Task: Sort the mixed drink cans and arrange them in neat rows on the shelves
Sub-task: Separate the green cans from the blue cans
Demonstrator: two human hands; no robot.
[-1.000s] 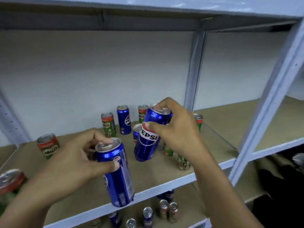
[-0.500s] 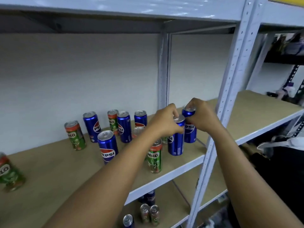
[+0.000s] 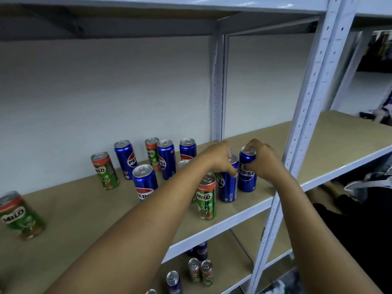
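Note:
Two blue Pepsi cans stand side by side at the right end of the brown shelf board (image 3: 70, 209). My left hand (image 3: 218, 158) grips the top of the left Pepsi can (image 3: 228, 185). My right hand (image 3: 261, 160) grips the top of the right Pepsi can (image 3: 247, 177). Both cans rest upright on the board. A green Milo can (image 3: 206, 198) stands just in front of my left wrist. More Pepsi cans (image 3: 145, 182) and Milo cans (image 3: 105, 170) stand scattered further left.
A Milo can (image 3: 19, 215) sits at the far left. A white metal upright (image 3: 307, 107) rises just right of my right hand. The lower shelf holds several cans (image 3: 200, 272). The neighbouring shelf board (image 3: 339, 136) lies to the right.
Both hands carried their Pepsi cans to the shelf's right end a second ago. Since half a second ago the cans stand on the board and my hands have barely moved.

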